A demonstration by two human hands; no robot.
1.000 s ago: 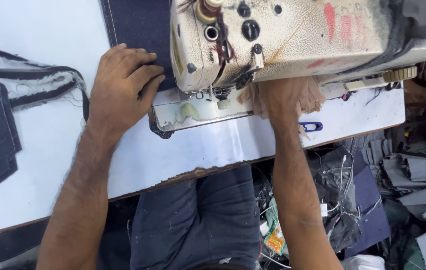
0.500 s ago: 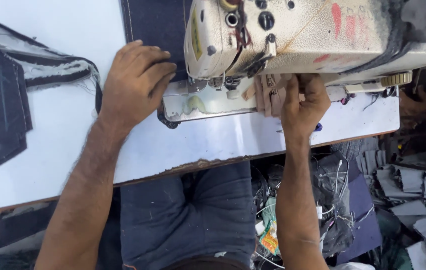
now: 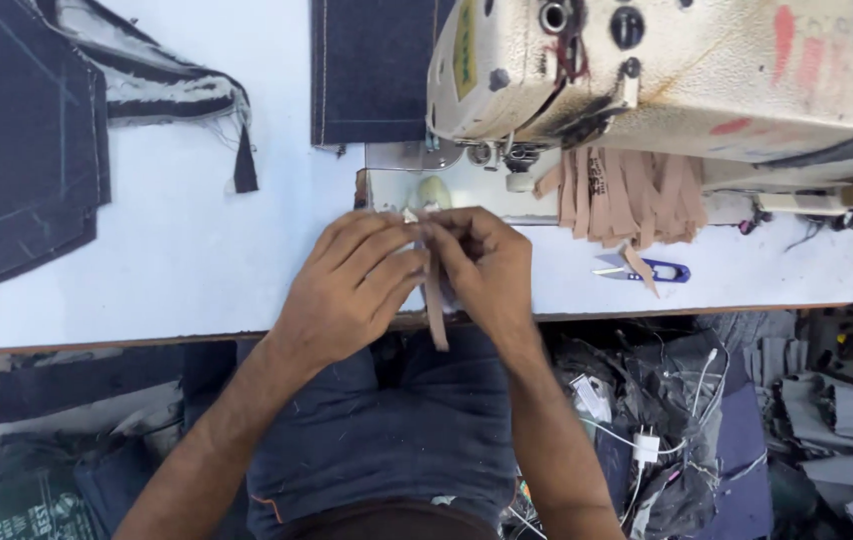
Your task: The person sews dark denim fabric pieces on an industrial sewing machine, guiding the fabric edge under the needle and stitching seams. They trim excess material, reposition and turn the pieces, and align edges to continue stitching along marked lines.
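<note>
- The left hand (image 3: 352,285) and the right hand (image 3: 482,265) meet at the near edge of the white table (image 3: 197,270), fingertips pressed together.
- Between them they pinch a tan strip (image 3: 436,305), a narrow leather-like label; its upper end sits in the fingers and its lower end hangs past the table edge over the person's lap.
- Just beyond the hands stands the cream sewing machine (image 3: 667,70), worn and marked with red smears.
- A bundle of more tan strips (image 3: 627,195) lies fanned out under the machine's arm, to the right of the hands.
- Blue-handled thread snips (image 3: 647,270) rest on the table near that bundle, with one loose strip lying across them.
- A dark denim panel (image 3: 372,70) lies flat behind the needle area, and another denim piece (image 3: 17,140) lies at the far left of the table.
</note>
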